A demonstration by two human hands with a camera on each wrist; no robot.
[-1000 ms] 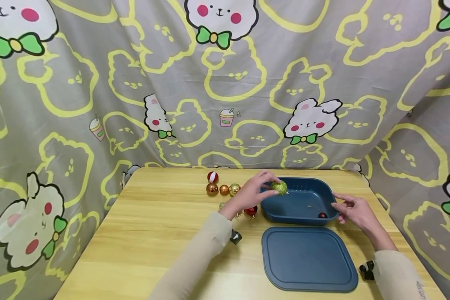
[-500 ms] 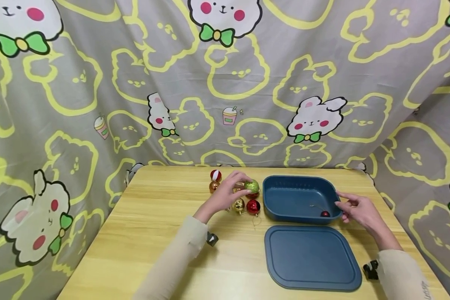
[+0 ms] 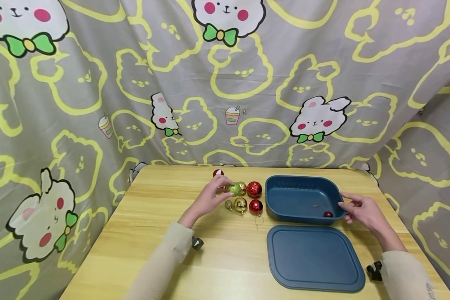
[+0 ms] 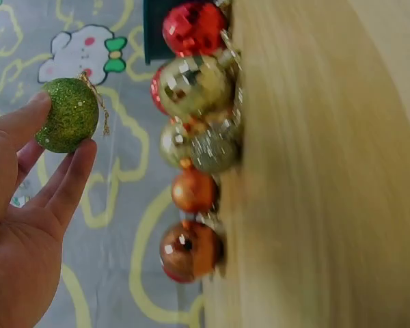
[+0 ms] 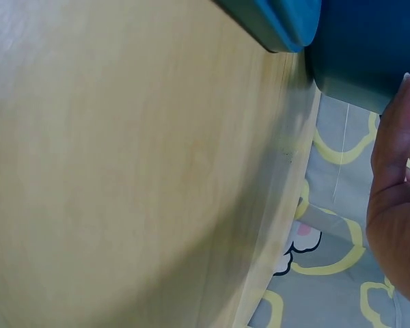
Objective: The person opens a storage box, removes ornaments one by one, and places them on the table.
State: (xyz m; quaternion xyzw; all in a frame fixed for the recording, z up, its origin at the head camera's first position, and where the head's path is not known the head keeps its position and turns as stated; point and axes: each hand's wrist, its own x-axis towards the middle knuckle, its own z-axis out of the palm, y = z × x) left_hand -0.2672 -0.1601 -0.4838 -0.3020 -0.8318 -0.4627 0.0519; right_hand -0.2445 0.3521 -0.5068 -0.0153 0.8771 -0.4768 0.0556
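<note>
A glittery green bauble (image 3: 233, 190) is held between the thumb and fingers of my left hand (image 3: 209, 195), above the left part of the bauble group. The left wrist view shows the green bauble (image 4: 70, 115) with its gold string hanging loose. My right hand (image 3: 365, 213) holds the right end of the blue box (image 3: 303, 217), thumb and forefinger at its rim. In the right wrist view, the thumb of the right hand (image 5: 400, 164) lies against the box's outer wall (image 5: 359, 61). Inside the box sits a small dark red bauble (image 3: 328, 214) with a string.
Red baubles (image 3: 254, 189), a shiny gold bauble (image 3: 240, 205) and a small glittery one (image 3: 229, 205) stand left of the box. Copper (image 4: 188, 249) and orange (image 4: 195, 191) baubles show in the left wrist view. A blue lid (image 3: 315, 258) lies before the box.
My left hand has carried the green bauble leftward, from over the box's left end to the bauble group. The right hand stays at the box.
</note>
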